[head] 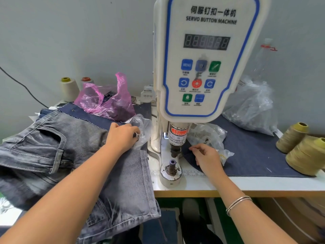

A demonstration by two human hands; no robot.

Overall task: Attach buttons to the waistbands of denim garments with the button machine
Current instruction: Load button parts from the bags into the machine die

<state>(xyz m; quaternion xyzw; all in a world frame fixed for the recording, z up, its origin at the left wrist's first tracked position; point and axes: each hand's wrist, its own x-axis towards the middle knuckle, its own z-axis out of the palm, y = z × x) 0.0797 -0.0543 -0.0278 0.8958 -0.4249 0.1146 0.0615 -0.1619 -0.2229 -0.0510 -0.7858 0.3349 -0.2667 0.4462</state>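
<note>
The white servo button machine (204,55) stands at the table's middle, its punch head (175,148) above the round lower die (171,167). Grey washed denim garments (73,152) lie piled on the left and hang over the front edge. My left hand (123,136) rests on the denim and pinches a small metal button (137,135) at a clear plastic bag (140,127). My right hand (205,155) is right of the punch, fingers curled and thumb and forefinger pinched together beside another clear bag (209,136). What it holds is too small to tell.
A pink plastic bag (107,101) and thread cones (69,88) stand at the back left. A large clear bag (253,106) and olive thread cones (302,150) sit on the right. Dark blue cloth (249,155) covers the table; a ruler strip (193,174) runs along the front.
</note>
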